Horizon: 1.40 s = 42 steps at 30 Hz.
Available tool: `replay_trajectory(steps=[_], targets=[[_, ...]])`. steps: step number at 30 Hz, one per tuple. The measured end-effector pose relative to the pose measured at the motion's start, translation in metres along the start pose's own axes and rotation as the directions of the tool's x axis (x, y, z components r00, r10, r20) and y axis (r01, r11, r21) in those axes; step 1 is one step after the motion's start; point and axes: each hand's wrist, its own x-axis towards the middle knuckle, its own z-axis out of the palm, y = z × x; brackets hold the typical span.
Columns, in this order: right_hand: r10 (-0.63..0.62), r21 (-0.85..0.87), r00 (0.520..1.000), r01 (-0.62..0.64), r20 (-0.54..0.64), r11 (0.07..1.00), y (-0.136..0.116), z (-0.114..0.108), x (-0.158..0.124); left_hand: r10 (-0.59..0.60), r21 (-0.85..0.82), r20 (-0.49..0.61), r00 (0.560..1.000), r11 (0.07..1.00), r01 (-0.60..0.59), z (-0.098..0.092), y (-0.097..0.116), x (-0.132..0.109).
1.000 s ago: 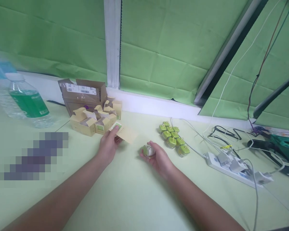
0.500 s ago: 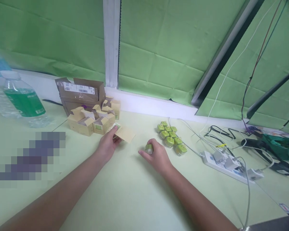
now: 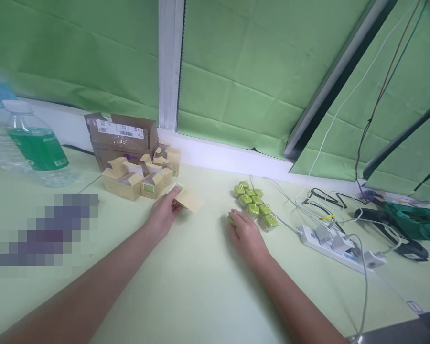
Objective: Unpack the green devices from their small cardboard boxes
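Observation:
My left hand (image 3: 165, 210) pinches a flattened tan carton (image 3: 190, 198) with a small green label, held above the table. My right hand (image 3: 246, 234) is closed round a small green-lidded jar (image 3: 232, 220), mostly hidden under the fingers, low at the table. Just beyond it stands a cluster of several similar jars (image 3: 252, 210) with green lids and small loops. To the left of the carton, several small open tan boxes (image 3: 129, 185) stand together with their flaps up.
A larger brown cardboard box (image 3: 122, 141) stands behind the small boxes. Water bottles (image 3: 39, 148) are at the far left. A white power strip (image 3: 335, 248) with plugs and cables lies right, near a green bag (image 3: 412, 220). A blurred patch covers the left table.
My right hand has moved to the right with the jar, closer to the cluster. My left hand still holds the carton, slightly shifted right. The view has turned a little.

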Motion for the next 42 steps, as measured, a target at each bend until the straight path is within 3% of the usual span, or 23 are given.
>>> replay_trajectory(steps=[5, 16, 19, 22, 24, 28, 32, 35, 40, 42], targets=[[0.018, -0.080, 0.999, -0.021, -0.046, 0.997, 0.012, -0.012, -0.014, -0.012, 0.016, 0.023, 1.000, 1.000, 0.012, 0.000, -0.002, 0.001], [0.129, -0.196, 0.968, -0.172, -0.216, 0.965, 0.048, -0.021, -0.013, -0.018, 0.061, 0.059, 0.998, 0.998, 0.014, 0.000, -0.001, -0.004], [0.116, -0.231, 0.953, -0.184, -0.279, 0.955, 0.046, -0.023, -0.009, -0.034, 0.089, 0.081, 0.996, 0.996, 0.027, 0.001, 0.000, -0.005], [0.084, -0.174, 0.933, -0.152, -0.349, 0.973, 0.027, -0.025, -0.007, -0.090, 0.094, 0.074, 0.993, 0.992, 0.083, 0.003, 0.004, -0.008], [0.101, -0.044, 0.947, -0.120, -0.304, 0.992, 0.007, -0.023, -0.007, -0.155, 0.052, 0.074, 0.985, 0.987, 0.151, 0.005, 0.006, -0.011], [0.107, 0.201, 0.994, -0.105, 0.003, 0.974, -0.040, -0.010, -0.003, -0.305, -0.049, 0.176, 0.936, 0.947, 0.318, 0.009, 0.008, -0.019], [0.012, 0.282, 1.000, -0.014, 0.010, 0.959, -0.076, 0.012, 0.024, -0.369, -0.049, 0.222, 0.903, 0.920, 0.388, 0.014, 0.003, -0.029], [-0.033, 0.288, 0.998, 0.047, -0.054, 0.956, -0.083, 0.029, 0.055, -0.348, -0.047, 0.257, 0.902, 0.927, 0.371, 0.015, -0.001, -0.032], [0.131, 0.342, 0.987, -0.093, -0.091, 0.935, -0.052, 0.056, 0.120, -0.360, 0.017, 0.214, 0.908, 0.931, 0.365, 0.010, -0.003, -0.017], [0.230, 0.348, 0.972, -0.228, 0.037, 0.909, -0.037, 0.070, 0.151, -0.358, 0.053, 0.197, 0.913, 0.934, 0.354, 0.008, -0.004, -0.009]])
